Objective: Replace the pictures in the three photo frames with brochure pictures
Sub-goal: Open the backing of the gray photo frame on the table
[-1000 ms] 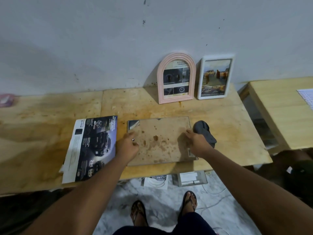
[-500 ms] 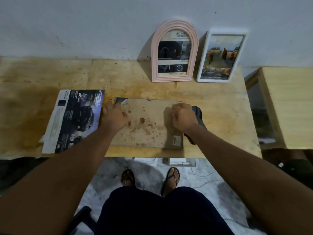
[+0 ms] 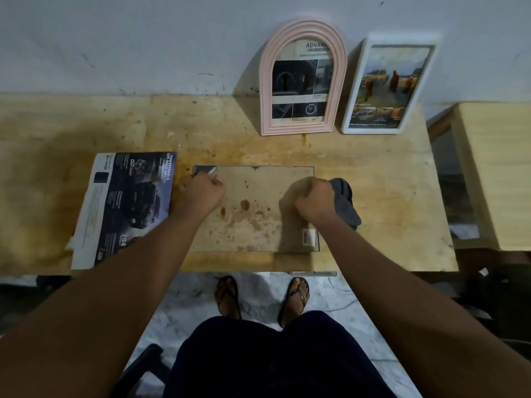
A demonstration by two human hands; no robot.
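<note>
While both hands work on its back, the third photo frame (image 3: 253, 214) lies face down at the middle of the worktop (image 3: 373, 196), its stained backing board facing up. The left hand (image 3: 201, 193) sits curled at the frame's ten o'clock corner and the right hand (image 3: 311, 201) curled at its three o'clock edge. The fingertips are hidden, so whether either hand pinches a clip or just presses cannot be told. A grey cloth (image 3: 346, 205) lies just beside the right hand, at three o'clock. The car brochure (image 3: 132, 202) lies flat at nine o'clock, close to the frame. At twelve to one o'clock, a pink arched frame (image 3: 265, 90) and a white frame (image 3: 402, 40) lean against the wall, both apparently filled with brochure pictures.

This looks like the last frame. Its near edge lies close to the worktop's six o'clock edge, so a hard pull could slide it off. Forcing the backing at one corner could crack the board or any glass beneath it.
</note>
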